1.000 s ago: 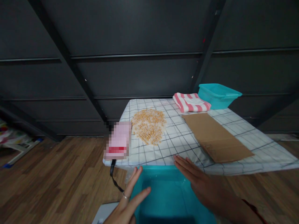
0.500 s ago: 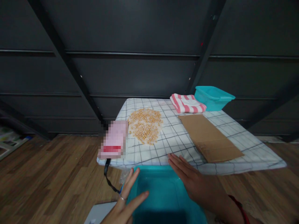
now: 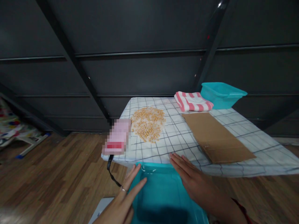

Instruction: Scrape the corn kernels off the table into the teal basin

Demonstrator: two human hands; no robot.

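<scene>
A teal plastic tub (image 3: 161,193) sits just below the near edge of the table, its inside facing up at me. At its left rim is my left hand (image 3: 123,197), with a ring on one finger, thumb and fingers stretched apart. My right hand (image 3: 192,179) lies along the right rim, fingers straight and side by side, fingertips close to the table edge. Neither hand is curled round anything I can see. Beyond the tub, yellow beans mixed with white grains (image 3: 149,123) are spread on the checked cloth (image 3: 170,137).
A blurred pink box (image 3: 117,137) with a black strap (image 3: 111,172) lies at the table's left edge. To the right are a brown cardboard sheet (image 3: 216,137), a folded striped towel (image 3: 193,101) and a second teal tub (image 3: 221,95). A dark panelled wall (image 3: 144,73) stands behind.
The view has turned slightly, so the table and its things sit further right. My left thumb has lifted a little. Both hands stay at the tub's sides.
</scene>
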